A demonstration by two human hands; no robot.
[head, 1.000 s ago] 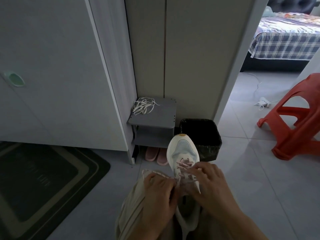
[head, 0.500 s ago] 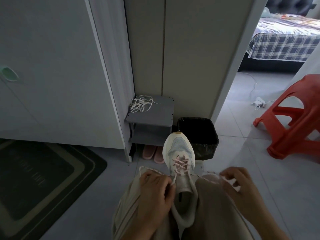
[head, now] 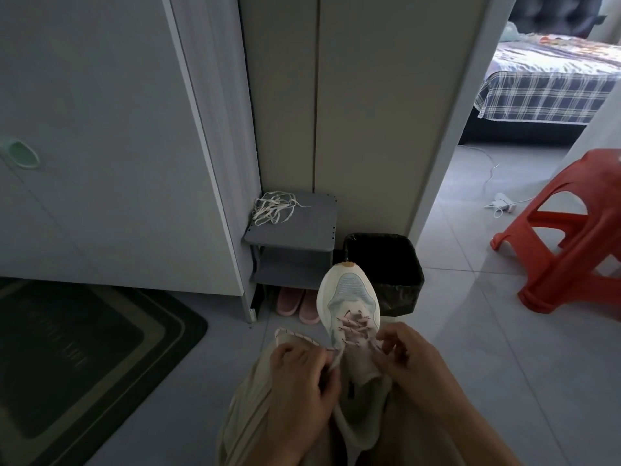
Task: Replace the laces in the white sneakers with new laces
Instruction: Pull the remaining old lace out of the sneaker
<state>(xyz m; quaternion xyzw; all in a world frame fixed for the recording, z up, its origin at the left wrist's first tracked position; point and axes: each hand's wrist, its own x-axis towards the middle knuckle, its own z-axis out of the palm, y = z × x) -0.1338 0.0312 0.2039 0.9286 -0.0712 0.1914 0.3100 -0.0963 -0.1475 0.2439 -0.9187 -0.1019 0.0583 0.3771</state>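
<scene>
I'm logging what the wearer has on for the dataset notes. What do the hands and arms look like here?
Both the left hand and the right hand are bare: no gloves, rings or watch visible. The forearms show no sleeves within the frame.

Both bare forearms reach forward over the lap, left hand (head: 299, 375) curled in a loose fist with fingers pinched closed, right hand (head: 408, 359) just beside it, knuckles up, fingertips (head: 383, 338) bent down and pinched together.
</scene>
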